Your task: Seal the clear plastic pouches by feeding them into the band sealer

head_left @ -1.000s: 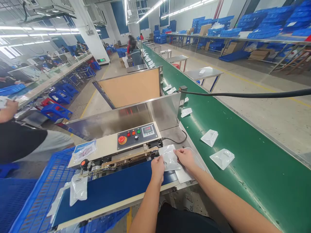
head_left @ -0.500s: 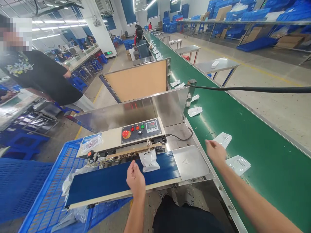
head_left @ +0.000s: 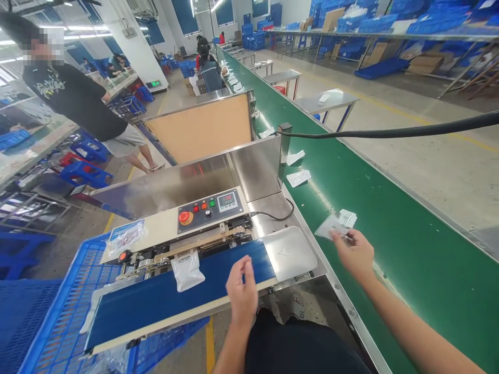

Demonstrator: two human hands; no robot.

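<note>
My right hand [head_left: 354, 253] is over the green conveyor belt [head_left: 421, 249], its thumb and fingers closed on the edge of a white plastic pouch [head_left: 328, 227]. Just behind that pouch another white pouch [head_left: 348, 217] shows, partly covered. Above the near edge of the sealing machine's blue belt [head_left: 144, 306] is my left hand [head_left: 242, 288], its fingers curled together and nothing seen in them. A white pouch [head_left: 187, 272] lies farther left on the blue belt, its top edge at the sealing mechanism [head_left: 202, 244]. The control panel [head_left: 208, 210] has a red knob and a lit display.
A metal plate [head_left: 292, 254] adjoins the blue belt. More pouches [head_left: 298, 178] lie up the conveyor. A blue crate [head_left: 58, 301] stands under the machine's left end. A black cable [head_left: 370, 134] crosses the conveyor. A person in a dark shirt [head_left: 78, 98] is at left.
My right hand has taken hold of a pouch on the conveyor. The pouch on the blue belt has travelled left along the sealer. My left hand has shifted right relative to the machine.
</note>
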